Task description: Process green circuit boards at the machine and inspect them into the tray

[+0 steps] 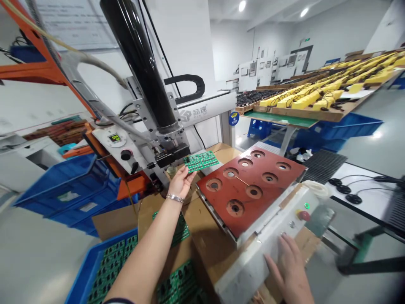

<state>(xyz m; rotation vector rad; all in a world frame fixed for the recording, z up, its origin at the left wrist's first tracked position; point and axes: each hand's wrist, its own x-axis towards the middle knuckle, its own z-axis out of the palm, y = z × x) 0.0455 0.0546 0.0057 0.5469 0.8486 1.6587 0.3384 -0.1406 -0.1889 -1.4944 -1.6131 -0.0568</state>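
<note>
Pinching the board (203,161) in the left grip (180,182), extending it lengthwise rightward near the plate (268,199); resting the right grip (291,267), unclenched, farther off, on the panel (265,241).

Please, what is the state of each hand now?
Left hand: closed on a green rectangular circuit board.
Right hand: open, at the long white control panel with buttons.

An electronics factory floor: a gantry machine (141,67) stands close by, green circuit boards (107,266) fill a blue tray (82,267), cabled yellow blocks (299,100) reach the near edge of a long table (281,119), and white machine cabinets (265,69) stand beyond.
</note>
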